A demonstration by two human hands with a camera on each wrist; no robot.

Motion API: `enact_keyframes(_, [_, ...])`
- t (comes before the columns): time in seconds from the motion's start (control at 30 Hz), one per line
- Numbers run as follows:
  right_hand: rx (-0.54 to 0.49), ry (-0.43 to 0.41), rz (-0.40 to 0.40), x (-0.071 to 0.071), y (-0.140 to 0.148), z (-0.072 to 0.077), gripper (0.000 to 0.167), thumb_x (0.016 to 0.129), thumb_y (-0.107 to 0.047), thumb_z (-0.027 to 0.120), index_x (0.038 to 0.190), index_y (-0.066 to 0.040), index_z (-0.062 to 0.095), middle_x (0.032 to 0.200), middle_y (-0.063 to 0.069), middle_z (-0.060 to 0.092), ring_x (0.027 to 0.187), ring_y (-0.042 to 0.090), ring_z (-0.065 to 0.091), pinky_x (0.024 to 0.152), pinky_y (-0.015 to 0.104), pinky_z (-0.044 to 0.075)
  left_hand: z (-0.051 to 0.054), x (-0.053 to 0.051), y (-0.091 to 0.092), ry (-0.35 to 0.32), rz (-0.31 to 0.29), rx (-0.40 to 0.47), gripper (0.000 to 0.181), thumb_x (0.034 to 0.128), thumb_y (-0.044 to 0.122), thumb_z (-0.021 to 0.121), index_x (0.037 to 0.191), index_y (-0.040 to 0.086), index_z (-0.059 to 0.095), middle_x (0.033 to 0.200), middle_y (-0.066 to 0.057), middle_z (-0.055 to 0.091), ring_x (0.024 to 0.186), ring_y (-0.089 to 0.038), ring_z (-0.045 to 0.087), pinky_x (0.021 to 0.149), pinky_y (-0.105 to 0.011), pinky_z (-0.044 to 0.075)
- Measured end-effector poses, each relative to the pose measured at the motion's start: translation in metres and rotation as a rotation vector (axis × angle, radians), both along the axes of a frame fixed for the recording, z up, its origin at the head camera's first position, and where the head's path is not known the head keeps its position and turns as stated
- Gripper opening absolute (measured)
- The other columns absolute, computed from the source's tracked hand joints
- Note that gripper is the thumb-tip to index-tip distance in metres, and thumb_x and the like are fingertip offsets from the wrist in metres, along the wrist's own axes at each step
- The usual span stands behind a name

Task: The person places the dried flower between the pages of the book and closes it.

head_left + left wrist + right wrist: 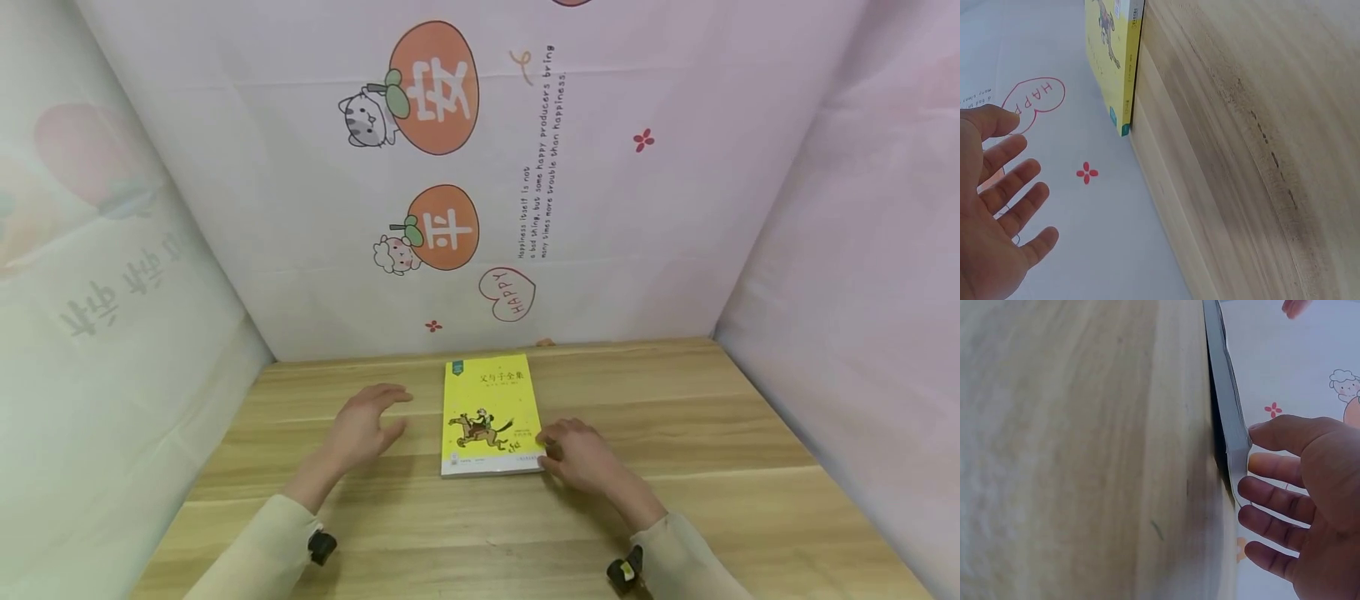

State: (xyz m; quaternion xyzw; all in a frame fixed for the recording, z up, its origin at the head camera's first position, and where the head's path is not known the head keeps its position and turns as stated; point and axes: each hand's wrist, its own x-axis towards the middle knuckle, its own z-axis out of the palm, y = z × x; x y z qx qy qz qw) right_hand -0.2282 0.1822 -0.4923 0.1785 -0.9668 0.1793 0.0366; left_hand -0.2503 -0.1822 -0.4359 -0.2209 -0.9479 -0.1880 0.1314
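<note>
A yellow paperback book (491, 408) lies flat on the wooden table, its cover showing a horse with riders above a white band at the bottom. To its left, my left hand (367, 425) hovers apart from it with fingers spread. That hand (997, 212) holds nothing in the left wrist view, where the book (1107, 56) shows its yellow spine. My right hand (581, 454) is at the book's lower right edge. Seen from the right wrist, the right hand's (1310, 500) thumb and fingertips touch the book (1229, 394) around its corner, the fingers only slightly bent.
The wooden table (465, 533) ends at a white printed cloth wall (600, 250) just behind the book. More cloth walls stand on the left (112, 375) and right (840, 333). Bare wood lies in front of the book and on both sides.
</note>
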Motion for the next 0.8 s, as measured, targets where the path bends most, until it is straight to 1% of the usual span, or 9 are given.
enact_keyframes(0.1, [0.004, -0.013, -0.009, -0.002, 0.002, -0.002, 0.031, 0.087, -0.030, 0.077, 0.113, -0.014, 0.071, 0.116, 0.005, 0.071, 0.111, 0.025, 0.063, 0.100, 0.044, 0.052, 0.000, -0.001, -0.002, 0.004, 0.003, 0.001, 0.036, 0.0905, 0.025, 0.072, 0.125, 0.015, 0.068, 0.136, -0.009, 0.063, 0.128, -0.032, 0.057, 0.106, -0.052, 0.049])
enact_keyframes(0.2, [-0.001, -0.008, -0.004, -0.002, 0.003, -0.002, 0.031, 0.087, -0.029, 0.076, 0.113, -0.014, 0.071, 0.117, 0.006, 0.071, 0.113, 0.027, 0.063, 0.101, 0.045, 0.052, 0.001, -0.002, -0.004, -0.002, 0.007, -0.007, 0.036, 0.0920, 0.028, 0.071, 0.125, 0.015, 0.068, 0.136, -0.009, 0.063, 0.129, -0.032, 0.057, 0.106, -0.052, 0.049])
enact_keyframes(0.33, [-0.020, -0.018, 0.008, -0.002, 0.005, 0.001, 0.029, 0.088, -0.028, 0.074, 0.113, -0.014, 0.071, 0.111, 0.002, 0.071, 0.109, 0.024, 0.063, 0.099, 0.046, 0.052, 0.002, -0.002, -0.007, -0.016, -0.006, -0.016, 0.037, 0.0935, 0.031, 0.069, 0.126, 0.014, 0.067, 0.135, -0.009, 0.064, 0.128, -0.031, 0.058, 0.106, -0.051, 0.050])
enact_keyframes(0.4, [-0.040, -0.050, 0.004, -0.002, 0.007, 0.003, 0.028, 0.090, -0.028, 0.072, 0.115, -0.016, 0.070, 0.109, 0.000, 0.070, 0.106, 0.021, 0.063, 0.097, 0.044, 0.053, 0.003, -0.002, -0.009, -0.031, -0.008, -0.021, 0.036, 0.0940, 0.031, 0.069, 0.126, 0.015, 0.067, 0.134, -0.008, 0.064, 0.127, -0.031, 0.059, 0.106, -0.050, 0.050])
enact_keyframes(0.5, [-0.077, -0.094, -0.002, -0.005, 0.010, 0.008, 0.028, 0.093, -0.028, 0.069, 0.118, -0.017, 0.069, 0.108, -0.001, 0.070, 0.102, 0.017, 0.063, 0.093, 0.042, 0.054, 0.003, -0.003, -0.011, -0.047, -0.004, -0.037, 0.036, 0.0945, 0.032, 0.068, 0.126, 0.016, 0.068, 0.133, -0.007, 0.066, 0.126, -0.030, 0.060, 0.105, -0.050, 0.051])
enact_keyframes(0.57, [-0.091, -0.106, -0.009, -0.007, 0.012, 0.012, 0.028, 0.094, -0.028, 0.067, 0.120, -0.018, 0.068, 0.109, -0.001, 0.070, 0.101, 0.016, 0.063, 0.090, 0.041, 0.055, 0.004, -0.004, -0.013, -0.054, 0.004, -0.052, 0.036, 0.0948, 0.033, 0.068, 0.126, 0.016, 0.068, 0.132, -0.006, 0.067, 0.124, -0.029, 0.062, 0.103, -0.049, 0.052])
enact_keyframes(0.7, [-0.070, -0.099, -0.026, -0.012, 0.016, 0.021, 0.030, 0.095, -0.027, 0.065, 0.123, -0.018, 0.067, 0.111, 0.002, 0.071, 0.103, 0.018, 0.065, 0.088, 0.040, 0.057, 0.007, -0.004, -0.015, -0.053, 0.001, -0.064, 0.035, 0.0946, 0.031, 0.068, 0.125, 0.014, 0.069, 0.130, -0.007, 0.068, 0.117, -0.029, 0.066, 0.099, -0.049, 0.055])
enact_keyframes(0.8, [-0.048, -0.081, -0.028, -0.015, 0.018, 0.029, 0.031, 0.096, -0.024, 0.064, 0.125, -0.015, 0.067, 0.110, 0.003, 0.071, 0.102, 0.020, 0.065, 0.086, 0.041, 0.058, 0.009, -0.005, -0.017, -0.062, 0.006, -0.060, 0.034, 0.0945, 0.029, 0.068, 0.125, 0.013, 0.070, 0.128, -0.007, 0.069, 0.113, -0.029, 0.068, 0.095, -0.050, 0.056])
